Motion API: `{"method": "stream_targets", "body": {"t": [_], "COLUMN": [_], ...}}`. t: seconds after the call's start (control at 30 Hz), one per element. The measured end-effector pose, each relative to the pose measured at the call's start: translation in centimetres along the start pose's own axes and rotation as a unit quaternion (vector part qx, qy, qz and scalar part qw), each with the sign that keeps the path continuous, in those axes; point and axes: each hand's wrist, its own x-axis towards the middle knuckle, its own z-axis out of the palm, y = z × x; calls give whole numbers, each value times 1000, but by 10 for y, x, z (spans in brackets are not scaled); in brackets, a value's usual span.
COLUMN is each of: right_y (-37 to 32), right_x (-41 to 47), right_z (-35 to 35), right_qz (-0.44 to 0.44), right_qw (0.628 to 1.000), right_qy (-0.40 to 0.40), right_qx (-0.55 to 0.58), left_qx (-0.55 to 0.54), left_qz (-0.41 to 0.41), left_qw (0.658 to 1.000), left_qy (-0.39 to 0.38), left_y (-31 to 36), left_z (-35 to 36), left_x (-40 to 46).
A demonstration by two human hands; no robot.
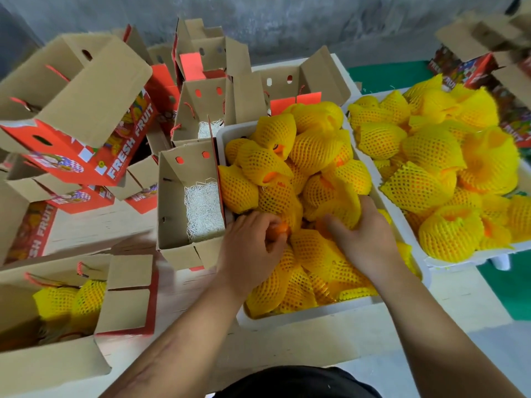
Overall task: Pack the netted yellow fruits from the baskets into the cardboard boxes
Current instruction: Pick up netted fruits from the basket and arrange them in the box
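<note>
Netted fruits (313,150) mostly unpacked; near-left box (57,349) part-filled; shredded-paper box (175,196) empty; left hand (253,242) grips one, right hand (365,237) another.

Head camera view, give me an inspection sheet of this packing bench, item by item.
Surface: pale wooden bench, crowded.
Job's things: near white basket piled with netted yellow fruits; second basket at right, also heaped. Open box with white shredded paper beside the near basket, no fruit in it; box at lower left holds netted fruits.
Clutter: stacked FRESH FRUIT cartons at left and rear.
Grippers: left hand grips an orange fruit in the near basket; right hand grips a netted fruit.
Cables: nothing seen.
Surroundings: grey wall; green floor.
</note>
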Motion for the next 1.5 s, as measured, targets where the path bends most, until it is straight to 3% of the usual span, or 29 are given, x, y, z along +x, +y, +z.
{"method": "stream_targets", "body": {"t": [0.07,0.13,0.23,0.3,0.37,0.43,0.5,0.63,0.8,0.9,1.0,1.13,1.27,1.5], "right_y": [-4,-9,-4,2,7,12,13,15,25,20,16,18,23,26], "right_x": [-7,-16,-30,-34,-34,-33,-33,-32,-35,-37,-39,-41,-42,-40], "right_z": [-8,-8,1,0,-4,-4,0,7,7,9,9,7,7,14], "right_qz": [26,55,13,-22,-46,-30,15,20,7,21,27,2,-18,-55], "right_qw": [984,951,889,858,839,842,855,890,895,897,894,896,890,906], "right_qy": [-39,-106,-233,-289,-335,-332,-293,-232,-287,-234,-206,-195,-180,-180], "right_qx": [175,285,394,425,427,424,427,391,342,374,397,400,419,378], "left_qx": [-111,-251,-373,-447,-523,-568,-577,-491,-435,-389,-385,-408,-328,-238], "left_qz": [15,5,-42,-79,-105,-128,-172,-212,-192,-167,-142,-136,-106,-47], "left_qw": [993,964,925,890,840,804,794,845,879,904,910,903,938,967], "left_qy": [-27,-90,-56,-49,-99,-120,-82,-4,33,51,62,17,-22,78], "left_y": [5,25,51,56,55,53,53,53,58,59,60,62,59,58], "left_z": [-3,-4,2,-3,-9,-11,-12,-9,0,0,0,-2,-2,-7], "left_x": [-6,-13,-23,-26,-27,-28,-29,-30,-32,-35,-37,-35,-30,-28]}}
